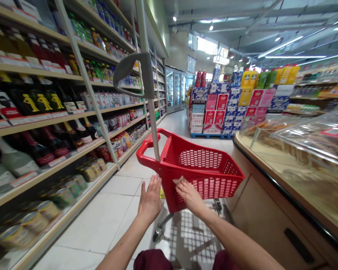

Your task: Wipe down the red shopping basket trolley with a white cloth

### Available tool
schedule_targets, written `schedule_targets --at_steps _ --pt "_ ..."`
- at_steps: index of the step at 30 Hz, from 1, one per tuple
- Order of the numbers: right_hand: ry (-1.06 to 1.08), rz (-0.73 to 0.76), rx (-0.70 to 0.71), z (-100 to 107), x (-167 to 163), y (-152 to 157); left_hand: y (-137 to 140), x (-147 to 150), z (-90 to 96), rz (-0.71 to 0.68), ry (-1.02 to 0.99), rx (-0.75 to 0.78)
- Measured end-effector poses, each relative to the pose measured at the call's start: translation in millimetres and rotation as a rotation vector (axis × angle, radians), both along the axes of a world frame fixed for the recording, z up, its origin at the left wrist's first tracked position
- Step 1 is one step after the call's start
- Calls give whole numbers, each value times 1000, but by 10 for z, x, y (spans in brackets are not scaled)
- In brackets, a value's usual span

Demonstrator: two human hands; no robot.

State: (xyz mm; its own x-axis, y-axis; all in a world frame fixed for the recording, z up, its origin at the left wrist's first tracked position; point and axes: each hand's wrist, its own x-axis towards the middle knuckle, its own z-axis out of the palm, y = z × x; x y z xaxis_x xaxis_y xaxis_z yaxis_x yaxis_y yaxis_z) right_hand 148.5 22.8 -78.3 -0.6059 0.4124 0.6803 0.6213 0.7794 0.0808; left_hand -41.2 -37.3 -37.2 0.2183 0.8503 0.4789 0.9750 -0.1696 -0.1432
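A red plastic shopping cart basket (211, 174) with perforated sides stands before me on a wheeled frame. A grey handle (135, 75) tops the pole rising from its left end. My left hand (150, 200) is open, fingers stretched upward, close to the basket's lower left end; I cannot tell whether it touches. My right hand (188, 193) is at the basket's near side with its fingers drawn together. A small pale piece (175, 181) shows by those fingertips, too little visible to name. Behind my left fingers is a bit of yellow label (162, 193).
Shelves (50, 77) of bottles and cans line the left side. A counter (273, 176) with food under clear covers stands close on the right. Stacked drink cartons (216, 108) rise beyond the cart, and glass-door fridges (174, 88) stand farther back. Pale floor tiles (101, 213) run between.
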Motion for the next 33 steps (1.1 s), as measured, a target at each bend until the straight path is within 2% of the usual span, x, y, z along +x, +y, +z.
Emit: schedule_targets --at_steps 3,8,10,13,19,24,26,30,33 --pt "-38 -10 -14 -188 262 -49 34 115 -34 -33 4 -1" --pt "114 -162 6 -106 650 -3 111 394 -33 -112 1 17" --pt "84 -196 -41 -201 808 -11 130 507 -29 -156 -1 13" --pt "2 -165 -117 -354 982 -72 148 634 -41 -199 -6 -12" --pt "131 -247 -6 -197 1154 -57 213 841 -84 -256 19 -23" --pt "23 -215 -143 -353 1334 -123 229 1044 -137 -312 61 -54" --pt "38 -215 -135 -339 1409 -147 234 1117 -153 -323 73 -72" --pt "158 -281 -30 -208 1575 -83 268 1272 -152 -341 59 -111" --pt "82 -305 -134 -308 1707 -66 291 1397 -139 -375 55 -122"
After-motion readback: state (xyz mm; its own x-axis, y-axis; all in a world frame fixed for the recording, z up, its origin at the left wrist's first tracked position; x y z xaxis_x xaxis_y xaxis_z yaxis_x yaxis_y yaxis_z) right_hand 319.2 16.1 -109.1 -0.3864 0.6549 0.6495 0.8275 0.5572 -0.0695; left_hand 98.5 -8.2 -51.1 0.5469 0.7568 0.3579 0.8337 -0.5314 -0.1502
